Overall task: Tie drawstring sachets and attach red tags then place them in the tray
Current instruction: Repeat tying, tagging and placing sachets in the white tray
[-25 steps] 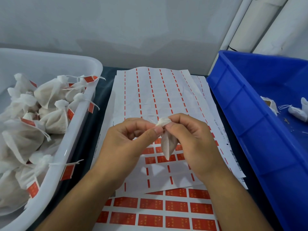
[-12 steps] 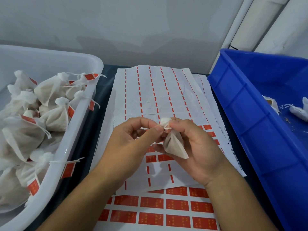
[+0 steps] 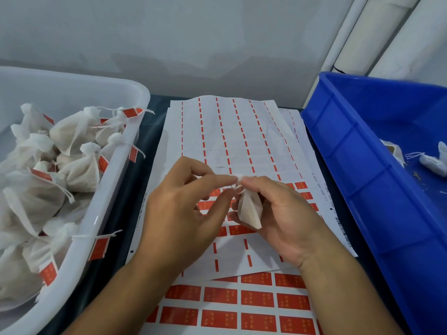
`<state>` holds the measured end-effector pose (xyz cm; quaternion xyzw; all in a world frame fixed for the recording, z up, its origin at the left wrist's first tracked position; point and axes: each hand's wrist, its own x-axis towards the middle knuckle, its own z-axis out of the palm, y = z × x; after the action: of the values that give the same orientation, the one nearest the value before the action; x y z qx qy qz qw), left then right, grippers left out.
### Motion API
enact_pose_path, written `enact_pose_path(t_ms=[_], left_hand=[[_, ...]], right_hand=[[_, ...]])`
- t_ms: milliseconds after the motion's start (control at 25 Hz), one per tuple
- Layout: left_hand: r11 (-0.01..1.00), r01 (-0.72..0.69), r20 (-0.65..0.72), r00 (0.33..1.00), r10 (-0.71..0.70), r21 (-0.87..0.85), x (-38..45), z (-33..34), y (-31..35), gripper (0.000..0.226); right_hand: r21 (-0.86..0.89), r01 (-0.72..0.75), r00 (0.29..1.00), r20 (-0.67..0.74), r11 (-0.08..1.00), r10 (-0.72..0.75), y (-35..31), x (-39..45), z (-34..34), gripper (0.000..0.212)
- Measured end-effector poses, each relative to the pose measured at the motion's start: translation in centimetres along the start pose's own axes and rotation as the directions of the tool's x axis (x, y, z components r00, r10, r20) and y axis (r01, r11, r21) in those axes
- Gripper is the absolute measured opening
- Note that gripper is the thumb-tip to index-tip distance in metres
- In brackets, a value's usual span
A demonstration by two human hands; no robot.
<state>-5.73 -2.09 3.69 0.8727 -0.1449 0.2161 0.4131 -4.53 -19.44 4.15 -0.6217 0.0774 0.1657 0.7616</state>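
A small white drawstring sachet (image 3: 250, 209) hangs in my right hand (image 3: 285, 218), which grips it at the neck above the sticker sheets. My left hand (image 3: 183, 213) pinches the sachet's thin white drawstring (image 3: 238, 188) just left of the neck, thumb and forefinger together. Sheets of red tags (image 3: 242, 301) lie under both hands, the upper sheet mostly peeled. The white tray (image 3: 106, 197) at the left holds several tied sachets with red tags (image 3: 79, 172).
A blue bin (image 3: 362, 170) stands at the right with a few untied sachets (image 3: 433, 163) inside. A grey wall runs along the back, with white pipes in the right corner. Dark table strips show between the sheets and both containers.
The sachet has tilted from hanging straight down to lying against my right palm. My left hand's fingers have drawn the string out a little from the neck.
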Motion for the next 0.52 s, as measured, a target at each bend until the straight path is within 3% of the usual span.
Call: enact_pose_path(t_ms=[160,520], left_hand=[[1.0,-0.002,0.09,0.996,0.003,-0.002,-0.09,0.15,0.06,0.031],[0.998,0.062,0.044,0.997,-0.062,0.003,0.22,0.19,0.18,0.018]], right_hand=[[-0.05,-0.018,0.999,-0.052,0.999,0.015,-0.36,0.11,-0.01,0.025],[-0.352,0.059,0.992,-0.082,0.934,-0.094,-0.21,-0.24,0.6,0.028]])
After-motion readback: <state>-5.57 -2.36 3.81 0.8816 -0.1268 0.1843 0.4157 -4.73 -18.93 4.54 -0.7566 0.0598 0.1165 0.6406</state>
